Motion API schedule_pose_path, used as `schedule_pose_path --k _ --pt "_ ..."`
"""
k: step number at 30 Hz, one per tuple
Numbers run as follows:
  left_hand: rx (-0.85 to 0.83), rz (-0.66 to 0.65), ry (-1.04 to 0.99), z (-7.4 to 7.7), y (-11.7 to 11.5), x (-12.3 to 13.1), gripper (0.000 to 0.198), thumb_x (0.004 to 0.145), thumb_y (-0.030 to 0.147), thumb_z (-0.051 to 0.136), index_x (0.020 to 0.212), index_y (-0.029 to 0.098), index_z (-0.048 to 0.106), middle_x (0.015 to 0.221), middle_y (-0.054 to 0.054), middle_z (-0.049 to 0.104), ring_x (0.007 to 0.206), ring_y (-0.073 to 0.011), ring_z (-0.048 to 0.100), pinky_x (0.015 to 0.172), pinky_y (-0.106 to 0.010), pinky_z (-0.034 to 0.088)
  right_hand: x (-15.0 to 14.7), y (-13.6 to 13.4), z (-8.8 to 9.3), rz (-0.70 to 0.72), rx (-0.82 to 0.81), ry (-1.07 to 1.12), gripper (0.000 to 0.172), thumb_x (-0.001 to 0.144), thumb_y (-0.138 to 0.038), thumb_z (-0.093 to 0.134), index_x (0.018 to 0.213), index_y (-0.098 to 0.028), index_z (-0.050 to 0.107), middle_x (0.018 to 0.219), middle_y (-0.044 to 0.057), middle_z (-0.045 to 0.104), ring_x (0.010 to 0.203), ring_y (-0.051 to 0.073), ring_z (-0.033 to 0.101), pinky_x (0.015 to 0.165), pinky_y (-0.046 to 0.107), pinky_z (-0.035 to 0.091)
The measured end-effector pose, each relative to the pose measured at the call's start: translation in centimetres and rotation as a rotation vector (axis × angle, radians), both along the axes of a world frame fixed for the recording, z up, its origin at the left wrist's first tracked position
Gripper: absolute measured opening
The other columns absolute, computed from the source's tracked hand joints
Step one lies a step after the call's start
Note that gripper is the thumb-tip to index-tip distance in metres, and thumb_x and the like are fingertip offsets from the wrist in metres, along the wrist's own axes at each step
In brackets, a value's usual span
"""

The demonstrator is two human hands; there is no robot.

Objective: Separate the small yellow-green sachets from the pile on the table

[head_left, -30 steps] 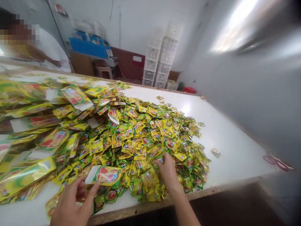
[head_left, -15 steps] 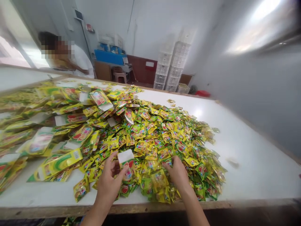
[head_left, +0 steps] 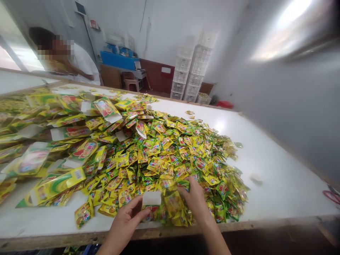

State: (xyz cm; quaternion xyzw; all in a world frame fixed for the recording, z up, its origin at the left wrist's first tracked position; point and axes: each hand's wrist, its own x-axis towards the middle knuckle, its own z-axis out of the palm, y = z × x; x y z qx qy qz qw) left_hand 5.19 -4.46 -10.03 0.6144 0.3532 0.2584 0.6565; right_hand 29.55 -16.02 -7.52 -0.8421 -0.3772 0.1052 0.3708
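Note:
My left hand (head_left: 126, 220) grips a small printed carton (head_left: 152, 199) near the table's front edge, thumb across its front. The carton's white flap stands up at the top. To its right, my right hand (head_left: 196, 201) has its fingers closed at a green sachet (head_left: 183, 183) on the heap. A large heap of yellow and green sachets (head_left: 164, 145) lies around and beyond both hands. One sachet (head_left: 83, 213) rests apart, left of my left hand.
Many flat or open cartons (head_left: 61, 182) pile up on the left of the white table (head_left: 268, 152). A wooden rim (head_left: 170, 232) borders it. Pink-handled scissors (head_left: 332, 196) lie far right. Stacked white crates (head_left: 183, 76) and a seated person (head_left: 82, 62) are beyond.
My left hand has lowered the carton toward the front edge and moved it right, closer to my right hand. My right hand stays over the heap. The view has shifted slightly.

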Motion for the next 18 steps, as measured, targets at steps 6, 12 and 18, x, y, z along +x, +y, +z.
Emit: schedule_pose_path --k 6,12,18 --pt "-0.066 -0.051 -0.064 -0.6 -0.4 0.5 0.033 0.079 0.033 0.072 0.111 0.027 0.071 0.109 -0.003 0.075 0.103 -0.0249 0.068 0.085 -0.030 0.055 -4.3 1.1 4.6 0.155 0.409 0.049 0.019 0.086 -0.032 0.065 0.103 -0.024 0.067 0.095 0.005 0.071 0.088 0.023 0.065 0.078 0.034 0.050" --pt "0.030 -0.085 -0.034 0.5 -0.6 0.3 0.032 0.079 0.032 0.071 0.111 0.027 0.072 0.109 -0.003 0.075 0.101 -0.0253 0.067 0.090 -0.032 0.052 -8.6 3.2 3.7 0.548 0.300 -0.143 0.024 0.087 -0.012 0.058 0.104 -0.026 0.066 0.094 0.004 0.066 0.091 0.021 0.058 0.081 0.033 0.047" --pt "0.134 -0.083 0.015 0.0 -1.7 0.4 0.030 0.082 0.033 0.069 0.111 0.027 0.071 0.094 -0.003 0.075 0.088 -0.0234 0.067 0.082 -0.029 0.052 -8.3 3.0 6.5 0.658 -0.155 -0.360 0.010 0.077 -0.011 0.064 0.081 -0.020 0.063 0.087 0.006 0.062 0.084 0.024 0.055 0.071 0.033 0.043"
